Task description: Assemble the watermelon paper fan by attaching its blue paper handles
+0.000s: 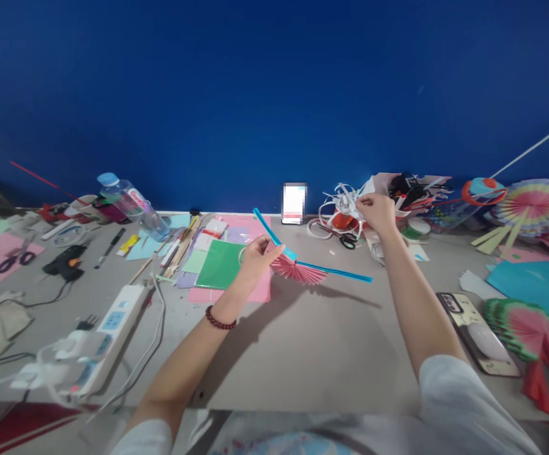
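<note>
My left hand (261, 253) pinches a pink pleated paper fan (298, 270) over the middle of the table. Blue paper strips (338, 270) run along the fan's two edges, spread in a wide V, with a broader blue piece at the fold. Reaching to the back right, my right hand (376, 212) has its fingers closed at a heap of white paper strips (345, 201). Whatever its fingertips hold blends into that heap and I cannot make it out. A green paper packet (220, 264) lies on pink sheets just left of my left hand.
A phone (294, 203) stands against the blue wall. Black-handled scissors (348, 241) lie below the scraps. At left are a water bottle (135, 205), a glue gun (68, 262) and a power strip (111, 335). Finished paper fans (533, 205) and a patterned phone (478, 335) occupy the right.
</note>
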